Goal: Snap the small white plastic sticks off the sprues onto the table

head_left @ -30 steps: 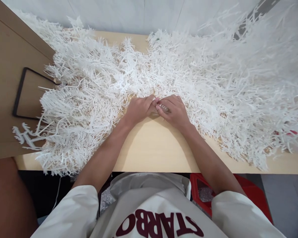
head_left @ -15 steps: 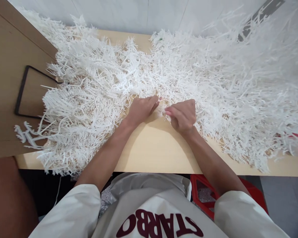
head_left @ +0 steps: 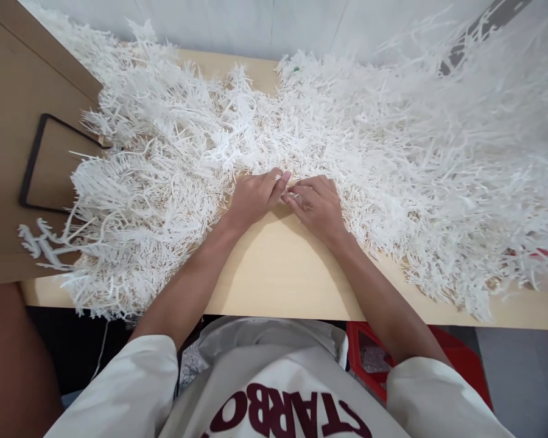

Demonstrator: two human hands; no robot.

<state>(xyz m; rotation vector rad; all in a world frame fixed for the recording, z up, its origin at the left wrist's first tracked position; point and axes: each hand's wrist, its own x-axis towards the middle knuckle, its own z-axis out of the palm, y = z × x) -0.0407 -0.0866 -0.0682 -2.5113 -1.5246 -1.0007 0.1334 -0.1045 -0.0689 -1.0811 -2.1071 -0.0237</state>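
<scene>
The heaped strands [head_left: 393, 152] are coloured white — broken by one green speck [head_left: 296, 69]. Pale tan is shown by the surface [head_left: 287, 267], brown by the panel [head_left: 9, 140]. The off-white shirt [head_left: 269, 337] is lettered in maroon — what may be a stool [head_left: 463, 359] is coloured red.

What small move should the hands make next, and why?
I'd probably ease the right hand slightly outward, leaving the left hand in place: their fingertips are close together and mostly hide the whitish bit between them, while bare table lies just in front.
</scene>
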